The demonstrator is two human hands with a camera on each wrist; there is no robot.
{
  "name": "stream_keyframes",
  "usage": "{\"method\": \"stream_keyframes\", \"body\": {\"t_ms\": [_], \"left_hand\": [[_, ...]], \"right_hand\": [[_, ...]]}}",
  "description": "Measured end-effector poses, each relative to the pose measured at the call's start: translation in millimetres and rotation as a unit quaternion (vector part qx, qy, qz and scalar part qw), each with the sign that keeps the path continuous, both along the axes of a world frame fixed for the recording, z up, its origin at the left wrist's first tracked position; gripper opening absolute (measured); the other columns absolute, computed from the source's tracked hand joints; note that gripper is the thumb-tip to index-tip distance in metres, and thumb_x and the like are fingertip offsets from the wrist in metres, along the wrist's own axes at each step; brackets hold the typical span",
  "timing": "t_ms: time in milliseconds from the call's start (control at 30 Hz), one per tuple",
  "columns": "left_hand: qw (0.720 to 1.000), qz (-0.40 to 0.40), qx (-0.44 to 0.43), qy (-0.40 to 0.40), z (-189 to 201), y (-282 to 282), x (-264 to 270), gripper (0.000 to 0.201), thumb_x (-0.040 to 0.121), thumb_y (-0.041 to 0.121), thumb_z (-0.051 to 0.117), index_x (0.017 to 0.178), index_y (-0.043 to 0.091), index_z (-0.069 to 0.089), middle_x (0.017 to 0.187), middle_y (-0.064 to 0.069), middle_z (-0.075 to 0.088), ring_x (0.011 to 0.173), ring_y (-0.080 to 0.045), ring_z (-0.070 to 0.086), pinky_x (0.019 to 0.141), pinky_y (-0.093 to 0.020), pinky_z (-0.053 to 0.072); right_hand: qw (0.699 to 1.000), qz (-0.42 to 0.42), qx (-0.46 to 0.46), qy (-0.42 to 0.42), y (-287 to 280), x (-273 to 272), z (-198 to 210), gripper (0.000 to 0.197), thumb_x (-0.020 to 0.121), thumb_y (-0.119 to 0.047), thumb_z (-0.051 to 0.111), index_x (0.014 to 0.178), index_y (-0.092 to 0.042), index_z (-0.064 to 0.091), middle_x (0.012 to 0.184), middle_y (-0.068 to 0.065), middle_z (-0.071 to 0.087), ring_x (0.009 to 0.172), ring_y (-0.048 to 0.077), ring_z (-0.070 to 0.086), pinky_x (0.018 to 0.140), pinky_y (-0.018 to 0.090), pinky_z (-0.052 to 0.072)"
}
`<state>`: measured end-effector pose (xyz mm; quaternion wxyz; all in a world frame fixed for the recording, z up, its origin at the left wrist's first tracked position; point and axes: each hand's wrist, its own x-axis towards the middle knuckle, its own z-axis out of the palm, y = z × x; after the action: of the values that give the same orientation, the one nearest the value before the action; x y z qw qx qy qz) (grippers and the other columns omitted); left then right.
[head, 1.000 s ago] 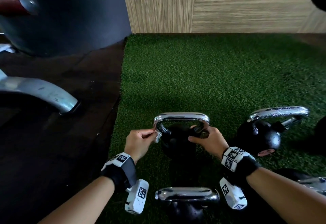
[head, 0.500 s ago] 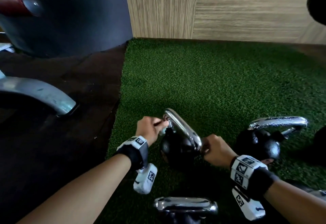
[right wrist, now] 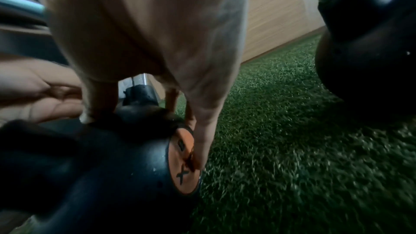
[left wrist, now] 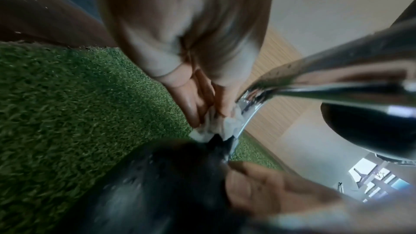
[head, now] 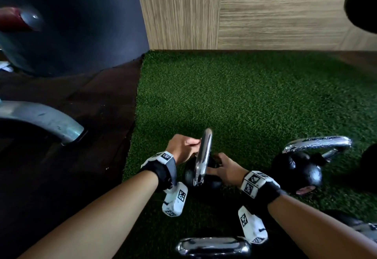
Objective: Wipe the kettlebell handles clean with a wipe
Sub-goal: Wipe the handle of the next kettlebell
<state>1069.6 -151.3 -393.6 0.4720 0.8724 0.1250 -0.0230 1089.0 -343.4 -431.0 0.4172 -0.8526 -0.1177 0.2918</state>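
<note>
A black kettlebell (head: 204, 179) with a chrome handle (head: 203, 154) stands on the green turf, its handle turned edge-on to me. My left hand (head: 183, 146) pinches a small white wipe (left wrist: 225, 127) against the far leg of the handle (left wrist: 245, 116). My right hand (head: 224, 167) grips the black ball (right wrist: 126, 163) from the right, thumb on top and fingers by its orange end disc (right wrist: 185, 159). Most of the wipe is hidden in the head view.
A second kettlebell (head: 297, 169) stands at the right, and a third chrome handle (head: 214, 247) lies at the bottom edge. A wood-panel wall (head: 265, 9) backs the turf (head: 244, 95). Dark flooring with a grey metal machine foot (head: 51, 122) lies left.
The kettlebell has been turned about a quarter turn, so its handle went from broadside to edge-on. My left hand followed the handle's leg with the wipe; my right hand stayed on the ball.
</note>
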Motion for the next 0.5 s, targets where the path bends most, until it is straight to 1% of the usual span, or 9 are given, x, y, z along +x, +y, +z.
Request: {"method": "stream_keyframes", "body": {"t_ms": [33, 100, 167, 200, 233, 300, 367, 433, 500], "left_hand": [[1.000, 0.015, 0.001, 0.007, 5.2, -0.6, 4.0, 0.022, 0.086, 0.025, 0.081, 0.106, 0.015, 0.081, 0.107, -0.006, 0.079, 0.100, -0.019, 0.075, 0.097, -0.035, 0.057], [1.000, 0.024, -0.015, -0.003, 17.9, -0.4, 11.8, 0.014, 0.084, 0.022, 0.083, 0.098, 0.019, 0.081, 0.098, -0.003, 0.080, 0.093, -0.022, 0.075, 0.092, -0.035, 0.059], [0.998, 0.007, -0.051, -0.045, 26.4, 0.3, 15.8, 0.021, 0.086, 0.011, 0.081, 0.107, 0.012, 0.080, 0.102, -0.009, 0.079, 0.097, -0.026, 0.075, 0.093, -0.040, 0.060], [0.996, 0.006, -0.077, -0.054, 28.7, -0.1, 15.1, 0.026, 0.087, 0.006, 0.080, 0.113, 0.007, 0.078, 0.105, -0.011, 0.078, 0.097, -0.026, 0.075, 0.091, -0.040, 0.061], [0.992, 0.010, -0.110, -0.052, 30.2, -1.0, 13.0, 0.030, 0.088, 0.003, 0.078, 0.117, 0.003, 0.075, 0.105, -0.014, 0.077, 0.094, -0.025, 0.074, 0.087, -0.038, 0.063], [0.984, 0.012, -0.173, -0.032, 30.6, -4.1, 8.6, 0.033, 0.089, -0.001, 0.074, 0.121, -0.006, 0.070, 0.104, -0.019, 0.074, 0.088, -0.024, 0.071, 0.078, -0.028, 0.064], [0.981, 0.007, -0.191, -0.021, 33.7, -5.7, 7.5, 0.033, 0.090, -0.001, 0.073, 0.122, -0.005, 0.070, 0.107, -0.021, 0.073, 0.092, -0.025, 0.070, 0.077, -0.025, 0.063], [0.982, 0.006, -0.186, -0.029, 38.6, -4.5, 6.3, 0.031, 0.091, 0.001, 0.072, 0.122, -0.001, 0.071, 0.109, -0.017, 0.074, 0.090, -0.020, 0.071, 0.076, -0.021, 0.062], [0.979, 0.001, -0.199, -0.037, 42.3, -1.3, 0.8, 0.029, 0.093, 0.001, 0.069, 0.122, 0.000, 0.071, 0.109, -0.014, 0.076, 0.084, -0.014, 0.073, 0.075, -0.021, 0.062]], "right_hand": [[1.000, 0.015, 0.010, 0.005, -0.1, 2.5, -0.8, 0.065, 0.076, -0.047, 0.083, 0.123, -0.012, 0.056, 0.115, 0.007, 0.068, 0.102, 0.022, 0.067, 0.094, 0.046, 0.054], [0.999, 0.022, 0.033, 0.010, -1.5, 4.0, -1.7, 0.053, 0.078, -0.042, 0.083, 0.120, -0.017, 0.062, 0.107, 0.003, 0.072, 0.088, 0.015, 0.068, 0.080, 0.035, 0.056], [0.998, 0.007, 0.054, 0.011, -2.2, 3.5, -4.7, 0.055, 0.077, -0.040, 0.085, 0.122, -0.017, 0.063, 0.105, 0.001, 0.073, 0.085, 0.012, 0.067, 0.070, 0.025, 0.051], [0.998, 0.000, 0.067, 0.011, -2.3, 2.4, -6.7, 0.057, 0.077, -0.039, 0.085, 0.124, -0.016, 0.064, 0.104, 0.001, 0.073, 0.084, 0.012, 0.067, 0.070, 0.024, 0.050], [0.997, -0.007, 0.079, 0.010, -2.2, 1.4, -9.3, 0.057, 0.076, -0.038, 0.086, 0.124, -0.016, 0.064, 0.103, 0.001, 0.074, 0.084, 0.012, 0.067, 0.071, 0.026, 0.052], [0.996, -0.014, 0.085, 0.002, -2.1, -0.7, -12.7, 0.057, 0.076, -0.040, 0.085, 0.125, -0.019, 0.065, 0.101, 0.000, 0.074, 0.084, 0.012, 0.068, 0.075, 0.030, 0.054], [0.997, -0.010, 0.080, -0.010, -2.4, -1.4, -14.6, 0.060, 0.075, -0.044, 0.085, 0.126, -0.020, 0.065, 0.103, 0.001, 0.074, 0.091, 0.018, 0.070, 0.083, 0.037, 0.057], [0.996, -0.011, 0.088, -0.009, -3.0, -1.4, -16.7, 0.062, 0.074, -0.046, 0.085, 0.127, -0.021, 0.065, 0.108, 0.005, 0.075, 0.100, 0.025, 0.071, 0.092, 0.045, 0.057], [0.995, -0.017, 0.097, -0.007, -4.2, -1.4, -18.3, 0.061, 0.073, -0.045, 0.086, 0.126, -0.023, 0.066, 0.107, 0.003, 0.075, 0.101, 0.022, 0.071, 0.094, 0.045, 0.056]]}}
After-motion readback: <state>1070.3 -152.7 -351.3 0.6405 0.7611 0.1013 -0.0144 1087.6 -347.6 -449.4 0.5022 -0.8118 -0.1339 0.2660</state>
